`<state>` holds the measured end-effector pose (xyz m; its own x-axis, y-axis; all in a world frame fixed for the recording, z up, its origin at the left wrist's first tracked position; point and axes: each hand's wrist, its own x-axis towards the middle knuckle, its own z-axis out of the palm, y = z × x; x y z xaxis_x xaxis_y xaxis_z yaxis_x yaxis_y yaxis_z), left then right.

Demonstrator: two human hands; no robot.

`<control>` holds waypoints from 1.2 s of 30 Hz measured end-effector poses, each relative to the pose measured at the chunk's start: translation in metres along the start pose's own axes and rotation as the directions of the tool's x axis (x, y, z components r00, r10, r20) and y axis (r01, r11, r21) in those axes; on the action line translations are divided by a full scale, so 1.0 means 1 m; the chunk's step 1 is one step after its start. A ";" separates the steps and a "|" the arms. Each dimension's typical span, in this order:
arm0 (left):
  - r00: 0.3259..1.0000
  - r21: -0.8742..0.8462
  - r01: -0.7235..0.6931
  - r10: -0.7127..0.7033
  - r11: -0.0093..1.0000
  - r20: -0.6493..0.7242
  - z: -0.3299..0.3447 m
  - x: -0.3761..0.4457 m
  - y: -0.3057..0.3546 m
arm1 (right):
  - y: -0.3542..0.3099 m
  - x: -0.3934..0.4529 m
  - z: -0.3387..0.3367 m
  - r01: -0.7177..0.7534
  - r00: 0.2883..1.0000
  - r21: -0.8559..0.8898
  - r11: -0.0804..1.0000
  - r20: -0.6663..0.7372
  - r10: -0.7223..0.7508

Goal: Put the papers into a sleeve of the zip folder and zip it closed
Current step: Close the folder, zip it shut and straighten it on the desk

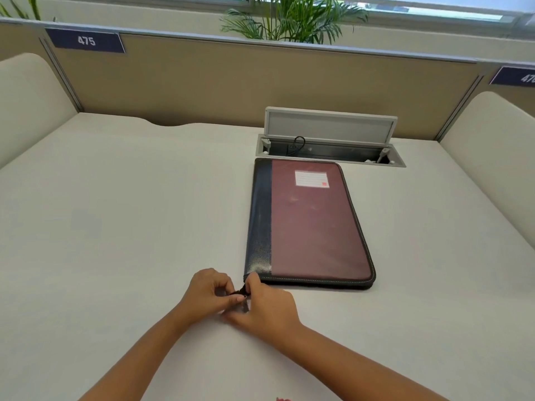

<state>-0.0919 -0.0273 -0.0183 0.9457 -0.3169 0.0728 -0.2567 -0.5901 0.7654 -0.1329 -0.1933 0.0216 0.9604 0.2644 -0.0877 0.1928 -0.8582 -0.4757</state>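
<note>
Fingers of my left hand [209, 293] and right hand [262, 306] meet at the near-left corner of the zip folder [309, 224], both pinched on a small dark zipper pull [241, 291]. I see the folder lying flat and closed on the white desk [115, 227], its far edge just beside the open cable hatch [330, 140]. Bare desk spreads wide to the left. The folder's white label [311, 179] is unreadable; the partition tag [86, 41] reads 475.

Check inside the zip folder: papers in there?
Can't tell. The zip folder lies closed on the desk, cover hiding its contents. No loose papers in view. Both hands pinch the zipper pull.
</note>
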 end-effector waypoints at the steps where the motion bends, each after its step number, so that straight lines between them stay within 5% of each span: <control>1: 1.000 0.007 -0.017 0.017 1.000 -0.003 0.001 -0.001 0.001 | 0.000 0.002 0.001 0.011 0.999 -0.009 1.000 -0.034 -0.012; 10: 0.997 0.042 -0.039 0.042 0.998 -0.065 0.003 -0.003 0.005 | 0.025 0.001 0.001 0.158 0.983 0.058 0.986 -0.102 -0.151; 15: 0.999 0.113 -0.036 0.038 0.993 -0.015 0.002 -0.006 0.011 | 0.043 -0.001 0.008 0.136 0.957 -0.095 0.986 -0.243 -0.156; 20: 0.997 0.008 0.041 -0.040 0.999 -0.065 -0.001 -0.004 0.010 | 0.048 0.001 0.006 0.065 0.943 0.000 0.998 -0.327 -0.062; 27: 0.996 -0.086 0.082 -0.084 0.993 -0.026 -0.001 -0.002 0.009 | 0.041 -0.005 -0.001 0.093 0.985 0.090 0.992 -0.151 -0.079; 36: 1.000 -0.013 0.014 -0.014 1.000 0.006 -0.003 -0.004 0.007 | 0.032 0.006 -0.001 0.177 0.979 0.054 0.983 -0.117 -0.170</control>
<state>-0.0970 -0.0281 -0.0113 0.9481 -0.3127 0.0582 -0.2404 -0.5848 0.7747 -0.1209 -0.2192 0.0065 0.9306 0.3530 0.0972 0.3486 -0.7731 -0.5299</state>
